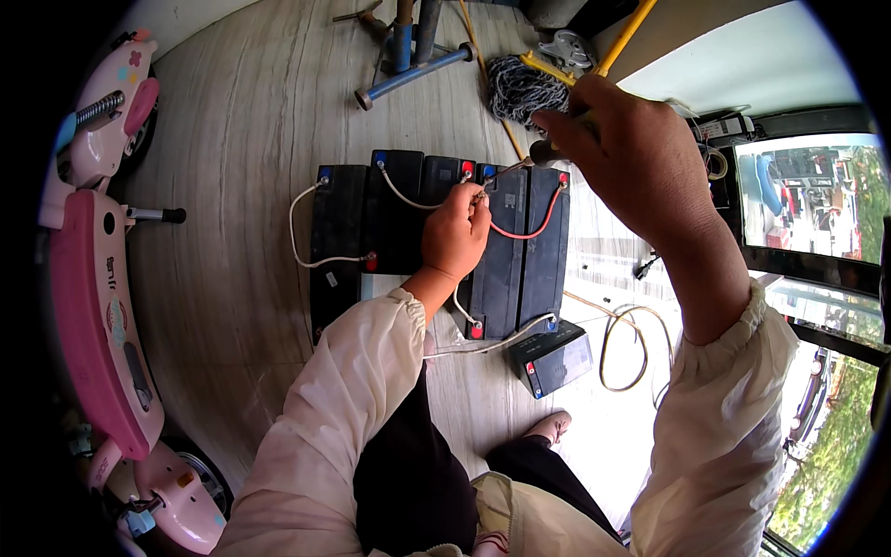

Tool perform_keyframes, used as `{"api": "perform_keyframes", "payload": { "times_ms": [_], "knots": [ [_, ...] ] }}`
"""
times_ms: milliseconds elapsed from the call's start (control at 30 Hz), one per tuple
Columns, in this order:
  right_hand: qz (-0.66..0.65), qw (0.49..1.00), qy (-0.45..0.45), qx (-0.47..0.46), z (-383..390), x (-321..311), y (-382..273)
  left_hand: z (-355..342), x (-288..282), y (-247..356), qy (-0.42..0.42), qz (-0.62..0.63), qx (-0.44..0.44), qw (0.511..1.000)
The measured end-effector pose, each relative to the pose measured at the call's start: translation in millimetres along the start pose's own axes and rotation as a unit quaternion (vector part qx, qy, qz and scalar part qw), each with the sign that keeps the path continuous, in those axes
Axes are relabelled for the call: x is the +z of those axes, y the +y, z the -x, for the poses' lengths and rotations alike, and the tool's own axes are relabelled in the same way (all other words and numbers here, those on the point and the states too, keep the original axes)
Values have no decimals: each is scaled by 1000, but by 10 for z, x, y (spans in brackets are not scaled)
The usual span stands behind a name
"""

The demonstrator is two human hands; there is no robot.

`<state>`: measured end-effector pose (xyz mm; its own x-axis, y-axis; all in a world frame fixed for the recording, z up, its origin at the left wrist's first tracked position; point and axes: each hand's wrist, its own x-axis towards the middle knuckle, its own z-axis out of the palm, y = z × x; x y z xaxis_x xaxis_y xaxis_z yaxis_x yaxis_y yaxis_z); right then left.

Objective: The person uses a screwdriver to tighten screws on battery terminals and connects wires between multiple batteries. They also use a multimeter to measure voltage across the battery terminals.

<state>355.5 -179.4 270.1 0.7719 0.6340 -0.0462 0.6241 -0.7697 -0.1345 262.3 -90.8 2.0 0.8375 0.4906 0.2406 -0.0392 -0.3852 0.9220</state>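
Observation:
Several black batteries [497, 278] stand side by side on the floor, with red and blue terminals. White wires [293, 227] and a red wire [525, 236] link terminals. Over their middle, my left hand [453, 234] is closed in a pinch, its fingertips around a small piece that I cannot make out. My right hand [640, 153] grips a screwdriver [513, 170] from the upper right. The screwdriver's shaft slants down left, its tip close to my left fingertips beside a blue terminal. Some wire ends are hidden behind my left hand.
A smaller, separate battery [561, 360] sits nearer my feet, with loose cable [605, 357] beside it. On the left stands a pink scooter [102, 316]. Beyond the batteries are a blue metal stand [415, 74] and a mop [526, 90]. Glass panels [812, 195] line the right.

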Motion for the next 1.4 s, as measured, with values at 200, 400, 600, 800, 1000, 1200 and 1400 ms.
{"api": "perform_keyframes", "payload": {
  "times_ms": [200,400,600,800,1000,1200,1400],
  "knots": [
    [-65,985,131,-91,11,212,156,7,-41,36,-22,-11,-8,1000],
    [-34,997,-34,67,-9,-87,-100,-6,-34,61,-16,-21,18,999],
    [-86,989,52,-112,39,120,74,-8,-70,49,-25,-28,14,999],
    [-104,988,94,-65,42,146,44,-2,-42,41,-21,-19,16,999],
    [-3,1000,-1,-10,43,18,-30,-7,-42,45,-16,-10,20,1000],
    [-37,996,66,-53,63,149,48,2,-34,34,-12,-9,5,1000],
    [16,999,26,37,61,2,-43,-23,13,41,-2,-7,27,1000]
  ]
}}
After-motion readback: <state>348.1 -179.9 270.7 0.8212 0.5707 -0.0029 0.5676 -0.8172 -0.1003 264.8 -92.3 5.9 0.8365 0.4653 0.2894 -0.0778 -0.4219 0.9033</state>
